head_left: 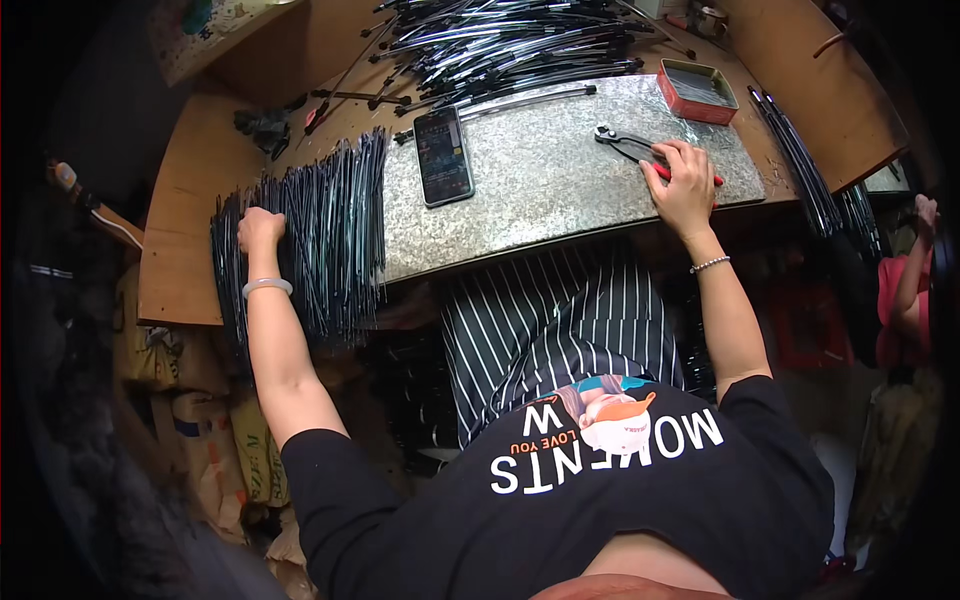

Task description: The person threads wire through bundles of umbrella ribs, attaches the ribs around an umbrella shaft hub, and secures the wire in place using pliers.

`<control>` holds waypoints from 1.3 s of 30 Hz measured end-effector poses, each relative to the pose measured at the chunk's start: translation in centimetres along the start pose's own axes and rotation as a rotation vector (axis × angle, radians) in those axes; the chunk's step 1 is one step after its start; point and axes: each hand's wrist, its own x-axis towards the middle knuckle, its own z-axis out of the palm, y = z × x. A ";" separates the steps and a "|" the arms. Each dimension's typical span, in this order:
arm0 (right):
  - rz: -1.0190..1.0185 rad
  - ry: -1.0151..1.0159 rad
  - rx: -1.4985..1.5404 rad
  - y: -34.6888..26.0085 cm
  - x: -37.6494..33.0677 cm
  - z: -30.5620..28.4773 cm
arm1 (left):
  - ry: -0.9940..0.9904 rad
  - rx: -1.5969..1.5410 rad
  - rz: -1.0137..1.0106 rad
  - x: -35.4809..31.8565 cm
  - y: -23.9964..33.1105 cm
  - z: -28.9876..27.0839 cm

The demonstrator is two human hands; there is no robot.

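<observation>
My left hand (pixel 258 230) rests on a thick bundle of thin dark rods (pixel 320 230) lying on the wooden bench at the left, fingers curled into the rods. My right hand (pixel 684 185) lies on the red handles of a pair of pliers (pixel 628 146) on the grey stone slab (pixel 540 180), with the pliers' dark jaws pointing left. A bracelet sits on each wrist.
A smartphone (pixel 443 155) lies on the slab's left part. A red metal tray (pixel 697 90) stands at its far right corner. A large heap of dark rods (pixel 510 45) covers the back of the bench; more rods (pixel 800 160) lie at right. Another person (pixel 905 290) is at the right edge.
</observation>
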 end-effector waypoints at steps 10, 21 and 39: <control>-0.011 -0.062 0.005 1.0 0.2 -0.6 | 0.190 0.058 0.172 -1.0 -0.3 1.5; 0.016 -0.104 -0.111 5.6 0.4 -2.2 | 0.387 -0.138 0.213 -0.8 -0.9 -3.8; -0.304 0.150 0.914 -12.9 10.7 -8.2 | 0.423 -1.734 1.208 -24.9 19.6 -9.5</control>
